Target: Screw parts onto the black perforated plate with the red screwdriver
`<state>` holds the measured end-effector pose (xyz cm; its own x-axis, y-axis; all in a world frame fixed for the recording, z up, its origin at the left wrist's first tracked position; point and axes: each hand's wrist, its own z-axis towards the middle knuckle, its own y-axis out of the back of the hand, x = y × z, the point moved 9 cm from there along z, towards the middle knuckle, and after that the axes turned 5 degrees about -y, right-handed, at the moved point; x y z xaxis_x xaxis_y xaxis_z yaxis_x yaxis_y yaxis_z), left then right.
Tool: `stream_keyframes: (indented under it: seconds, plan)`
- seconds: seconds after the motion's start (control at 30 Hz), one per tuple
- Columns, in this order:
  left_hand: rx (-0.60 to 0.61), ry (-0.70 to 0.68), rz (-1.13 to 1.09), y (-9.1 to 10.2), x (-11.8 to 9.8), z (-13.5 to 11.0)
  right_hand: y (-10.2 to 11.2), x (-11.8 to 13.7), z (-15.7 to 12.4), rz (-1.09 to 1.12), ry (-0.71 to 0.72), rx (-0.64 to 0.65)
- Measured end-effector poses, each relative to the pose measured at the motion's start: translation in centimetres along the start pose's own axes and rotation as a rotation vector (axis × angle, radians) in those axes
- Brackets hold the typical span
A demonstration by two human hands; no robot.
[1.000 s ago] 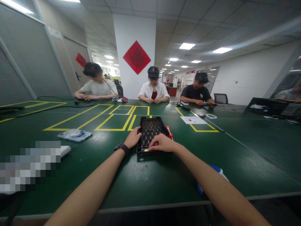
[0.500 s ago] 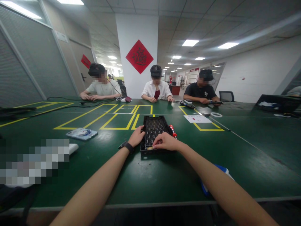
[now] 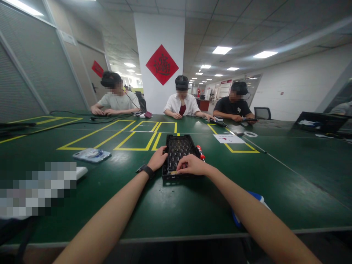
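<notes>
A black open plastic case (image 3: 179,146) lies on the green table, with rows of small pointed pieces standing inside it. My left hand (image 3: 158,158) grips its left wall, thumb over the edge and a dark band round the wrist. At the near end of the case my right hand (image 3: 192,165) reaches in from the right, fingers pinched together. Its fingertips meet a small tan piece (image 3: 173,172) in the near left corner; whether they hold anything besides is hidden. Just right of the case lies a red-handled screwdriver (image 3: 200,150), partly covered by the case.
A phone (image 3: 92,155) lies to the left and a blue-and-white object (image 3: 257,198) sits beyond my right forearm. Yellow tape outlines and a printed sheet (image 3: 228,139) are farther back. Across the table sit three people wearing headsets. A white ring (image 3: 250,134) lies at right.
The view has shifted slightly. My hands keep nearly the same places on the case. Across the table, the middle person's hand has moved toward the dark object on its right side of the view.
</notes>
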<state>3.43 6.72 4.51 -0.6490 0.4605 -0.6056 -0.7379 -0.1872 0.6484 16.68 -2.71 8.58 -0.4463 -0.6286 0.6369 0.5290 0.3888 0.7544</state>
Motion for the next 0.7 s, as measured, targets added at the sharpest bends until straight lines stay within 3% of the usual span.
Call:
stream_keyframes:
  seconds: [0.23,0.7]
  plan:
    - [-0.007,0.000,-0.006,-0.1,0.3,0.1,-0.1,-0.6,0.1,0.027,-0.020,-0.002]
    - [-0.006,0.002,0.013,0.2,0.0,0.0,0.3,0.4,-0.1,-0.066,-0.004,0.003]
